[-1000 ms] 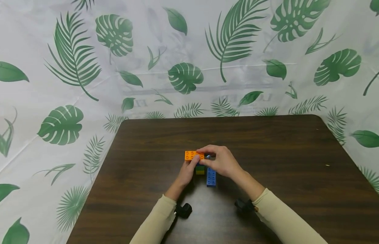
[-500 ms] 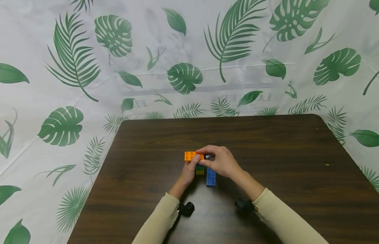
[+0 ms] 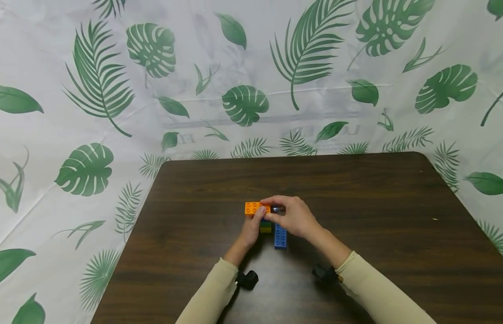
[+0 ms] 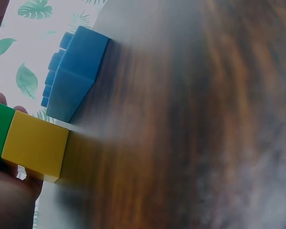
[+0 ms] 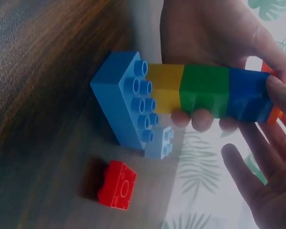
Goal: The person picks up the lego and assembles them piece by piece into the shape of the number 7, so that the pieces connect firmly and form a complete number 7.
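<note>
A tower of toy building bricks stands at mid-table. Its yellow brick [image 5: 164,88] is lowest, then a green brick [image 5: 204,90], a dark blue brick [image 5: 248,95] and an orange brick [image 3: 251,208] lying crosswise on top. My left hand [image 3: 250,230] grips the tower, fingertips curled round its far side and thumb up on the orange brick. With thumb and index finger, my right hand [image 3: 296,217] pinches the orange brick's right end. Just right of the tower lies a long blue brick [image 3: 280,237], studs up, touched by neither hand.
Beyond the long blue brick, the right wrist view shows a light blue brick [image 5: 158,142] and a red brick [image 5: 118,185] on its side. Dark wooden table [image 3: 377,193] surrounds them. A leaf-print sheet [image 3: 202,54] hangs behind the table's far edge.
My left wrist and forearm have shifted slightly to the right. Both hands keep their hold at the tower, and the bricks look the same.
</note>
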A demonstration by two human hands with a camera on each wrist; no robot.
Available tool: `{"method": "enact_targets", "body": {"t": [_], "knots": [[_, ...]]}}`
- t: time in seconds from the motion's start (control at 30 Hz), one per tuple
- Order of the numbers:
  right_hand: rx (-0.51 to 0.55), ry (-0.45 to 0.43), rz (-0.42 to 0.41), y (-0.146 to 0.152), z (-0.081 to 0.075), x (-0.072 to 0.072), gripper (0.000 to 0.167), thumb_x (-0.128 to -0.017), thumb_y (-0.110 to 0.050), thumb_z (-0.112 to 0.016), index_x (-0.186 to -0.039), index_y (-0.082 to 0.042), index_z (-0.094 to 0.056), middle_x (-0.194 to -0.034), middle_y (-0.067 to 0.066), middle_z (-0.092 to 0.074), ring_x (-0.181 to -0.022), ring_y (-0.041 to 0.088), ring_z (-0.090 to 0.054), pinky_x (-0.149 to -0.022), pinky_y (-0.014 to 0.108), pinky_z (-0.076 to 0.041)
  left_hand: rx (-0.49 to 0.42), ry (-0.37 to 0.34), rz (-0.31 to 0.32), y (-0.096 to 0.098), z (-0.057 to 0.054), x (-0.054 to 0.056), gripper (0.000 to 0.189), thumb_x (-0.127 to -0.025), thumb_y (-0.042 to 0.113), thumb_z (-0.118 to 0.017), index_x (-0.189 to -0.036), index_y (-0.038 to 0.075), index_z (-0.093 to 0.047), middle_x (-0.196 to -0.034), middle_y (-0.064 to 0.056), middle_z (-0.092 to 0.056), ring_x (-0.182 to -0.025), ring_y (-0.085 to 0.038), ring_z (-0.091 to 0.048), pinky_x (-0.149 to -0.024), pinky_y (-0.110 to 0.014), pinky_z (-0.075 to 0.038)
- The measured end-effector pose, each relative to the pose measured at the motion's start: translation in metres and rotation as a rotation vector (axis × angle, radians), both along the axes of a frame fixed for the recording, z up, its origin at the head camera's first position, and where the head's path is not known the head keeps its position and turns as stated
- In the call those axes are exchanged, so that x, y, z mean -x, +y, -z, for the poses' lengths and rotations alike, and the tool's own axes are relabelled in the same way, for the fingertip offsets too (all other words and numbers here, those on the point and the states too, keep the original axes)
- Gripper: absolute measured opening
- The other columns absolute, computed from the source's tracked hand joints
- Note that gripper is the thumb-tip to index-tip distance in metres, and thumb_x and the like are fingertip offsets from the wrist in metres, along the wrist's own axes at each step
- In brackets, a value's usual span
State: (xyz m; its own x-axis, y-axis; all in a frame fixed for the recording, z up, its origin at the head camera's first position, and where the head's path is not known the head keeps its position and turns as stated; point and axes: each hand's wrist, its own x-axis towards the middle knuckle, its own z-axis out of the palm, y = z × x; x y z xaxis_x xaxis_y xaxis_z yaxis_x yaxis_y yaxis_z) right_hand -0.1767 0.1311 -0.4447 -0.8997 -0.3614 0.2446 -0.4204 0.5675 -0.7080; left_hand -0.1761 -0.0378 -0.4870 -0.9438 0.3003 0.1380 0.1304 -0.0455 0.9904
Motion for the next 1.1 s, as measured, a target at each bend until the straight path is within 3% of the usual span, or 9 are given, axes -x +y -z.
{"method": "enact_targets", "body": {"t": [0.13, 0.23, 0.3, 0.47, 0.5, 0.6, 0.7, 0.9, 1.1], "knots": [[-0.003, -0.004, -0.003, -0.001, 0.001, -0.002, 0.035, -0.088, -0.026, -0.076, -0.122, -0.02, -0.069, -0.116, -0.002, -0.069, -0.104, 0.023, -0.065, -0.087, 0.045, -0.054, 0.013, 0.001, 0.027, -0.003, -0.003, -0.001, 0.036, -0.102, 0.014, -0.037, -0.118, -0.014, -0.053, -0.103, -0.02, -0.06, -0.092, -0.011, -0.054, -0.092, -0.031, -0.04], [-0.024, -0.006, 0.002, -0.001, 0.001, -0.003, 0.035, -0.089, -0.027, -0.074, -0.123, -0.02, -0.069, -0.117, -0.002, -0.069, -0.104, 0.024, -0.065, -0.087, 0.046, -0.054, 0.051, -0.008, 0.062, -0.007, -0.006, -0.001, 0.036, -0.103, 0.013, -0.037, -0.12, -0.014, -0.053, -0.106, -0.021, -0.061, -0.094, -0.011, -0.054, -0.094, -0.032, -0.041], [-0.038, 0.004, -0.002, 0.0, 0.001, -0.003, 0.035, -0.089, -0.028, -0.074, -0.124, -0.021, -0.068, -0.117, -0.002, -0.069, -0.103, 0.024, -0.066, -0.086, 0.045, -0.054, 0.069, -0.004, 0.083, -0.009, -0.002, 0.002, 0.037, -0.104, 0.017, -0.038, -0.121, -0.012, -0.054, -0.108, -0.023, -0.061, -0.096, -0.013, -0.055, -0.095, -0.034, -0.041], [-0.047, 0.022, -0.037, 0.003, -0.001, -0.002, 0.038, -0.09, -0.024, -0.074, -0.127, -0.022, -0.066, -0.12, -0.002, -0.068, -0.101, 0.023, -0.067, -0.085, 0.045, -0.054, 0.061, 0.027, 0.167, -0.014, -0.002, 0.006, 0.043, -0.108, 0.024, -0.035, -0.128, -0.01, -0.052, -0.122, -0.033, -0.057, -0.11, -0.031, -0.058, -0.1, -0.036, -0.041], [-0.045, 0.019, -0.047, 0.003, -0.001, -0.002, 0.04, -0.089, -0.023, -0.074, -0.129, -0.022, -0.065, -0.121, -0.001, -0.068, -0.101, 0.024, -0.067, -0.085, 0.046, -0.054, 0.055, 0.026, 0.18, -0.015, -0.007, 0.005, 0.042, -0.108, 0.021, -0.034, -0.13, -0.011, -0.051, -0.124, -0.034, -0.056, -0.112, -0.035, -0.057, -0.102, -0.036, -0.041], [-0.052, 0.01, -0.076, 0.006, -0.003, -0.003, 0.049, -0.089, -0.021, -0.074, -0.136, -0.023, -0.061, -0.126, 0.0, -0.065, -0.105, 0.026, -0.066, -0.086, 0.047, -0.054, 0.073, 0.054, 0.177, -0.018, -0.01, 0.005, 0.041, -0.107, 0.02, -0.038, -0.134, -0.01, -0.047, -0.129, -0.03, -0.055, -0.118, -0.036, -0.054, -0.102, -0.033, -0.04], [-0.063, -0.001, -0.104, 0.008, -0.005, -0.002, 0.054, -0.089, -0.021, -0.074, -0.14, -0.023, -0.057, -0.129, -0.001, -0.064, -0.11, 0.025, -0.064, -0.087, 0.046, -0.053, 0.098, 0.058, 0.155, -0.021, -0.012, 0.005, 0.042, -0.105, 0.02, -0.045, -0.136, -0.008, -0.046, -0.131, -0.025, -0.053, -0.118, -0.029, -0.053, -0.101, -0.032, -0.04], [-0.065, -0.027, -0.137, 0.015, -0.004, -0.001, 0.053, -0.089, -0.016, -0.074, -0.14, -0.02, -0.057, -0.132, 0.002, -0.062, -0.112, 0.026, -0.063, -0.09, 0.046, -0.053, 0.181, 0.029, 0.19, -0.026, -0.012, 0.003, 0.046, -0.099, 0.019, -0.06, -0.136, -0.005, -0.045, -0.132, -0.023, -0.051, -0.118, -0.028, -0.053, -0.1, -0.043, -0.044], [-0.057, -0.039, -0.124, 0.019, -0.003, 0.0, 0.054, -0.089, -0.017, -0.074, -0.14, -0.021, -0.056, -0.13, 0.002, -0.063, -0.108, 0.024, -0.064, -0.089, 0.046, -0.053, 0.315, 0.086, 0.131, -0.026, 0.022, 0.01, 0.05, -0.089, 0.007, -0.071, -0.132, 0.002, -0.048, -0.128, -0.017, -0.057, -0.115, -0.031, -0.056, -0.102, -0.051, -0.041]]}}
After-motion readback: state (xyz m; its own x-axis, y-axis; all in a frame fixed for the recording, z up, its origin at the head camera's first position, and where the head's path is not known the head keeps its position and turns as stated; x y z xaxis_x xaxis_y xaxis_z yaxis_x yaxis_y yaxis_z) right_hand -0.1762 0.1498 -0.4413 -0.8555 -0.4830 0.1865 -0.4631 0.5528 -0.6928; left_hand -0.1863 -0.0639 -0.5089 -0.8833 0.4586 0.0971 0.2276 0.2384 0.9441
